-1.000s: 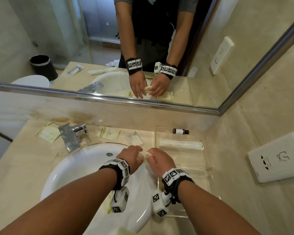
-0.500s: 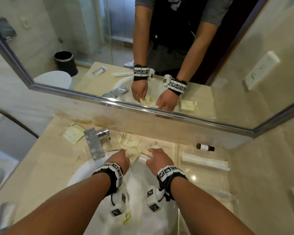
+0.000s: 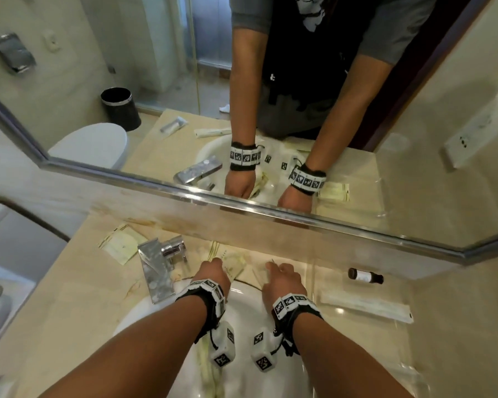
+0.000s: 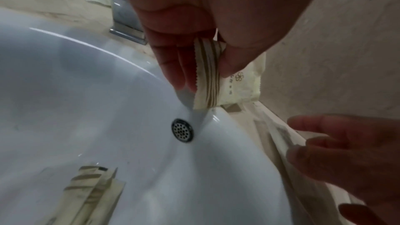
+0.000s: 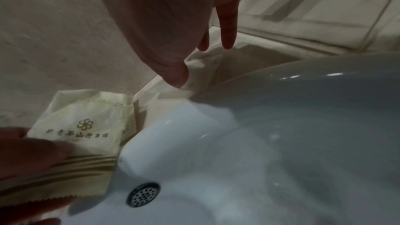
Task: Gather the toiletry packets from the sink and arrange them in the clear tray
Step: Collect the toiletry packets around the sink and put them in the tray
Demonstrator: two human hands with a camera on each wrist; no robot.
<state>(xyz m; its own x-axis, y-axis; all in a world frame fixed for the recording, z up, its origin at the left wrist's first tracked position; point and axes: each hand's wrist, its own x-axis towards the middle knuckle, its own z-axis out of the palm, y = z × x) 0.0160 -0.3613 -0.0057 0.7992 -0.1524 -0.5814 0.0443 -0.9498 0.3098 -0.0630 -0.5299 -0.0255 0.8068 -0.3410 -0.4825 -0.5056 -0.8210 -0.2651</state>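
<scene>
My left hand (image 3: 216,264) is over the back rim of the white sink (image 3: 242,311) and pinches a cream packet (image 4: 207,74) with brown stripes between thumb and fingers. Just to its right, my right hand (image 3: 276,267) reaches onto the counter behind the rim. Its thumb and straight fingers touch the two ends of a small crumpled packet (image 5: 199,67) that lies flat there. More striped packets (image 4: 90,191) lie in the basin below my left wrist. The clear tray (image 3: 316,282) stands right of the sink and holds a long white packet (image 3: 365,307).
A chrome tap (image 3: 158,268) stands at the sink's back left, with a cream packet (image 3: 121,247) on the counter beyond it. A small brown bottle (image 3: 365,276) lies at the tray's far end. The mirror and wall close off the back of the counter.
Both hands have moved away from the tray edge and forward to the sink's back rim. They were together a second ago and are now apart, each on its own packet.
</scene>
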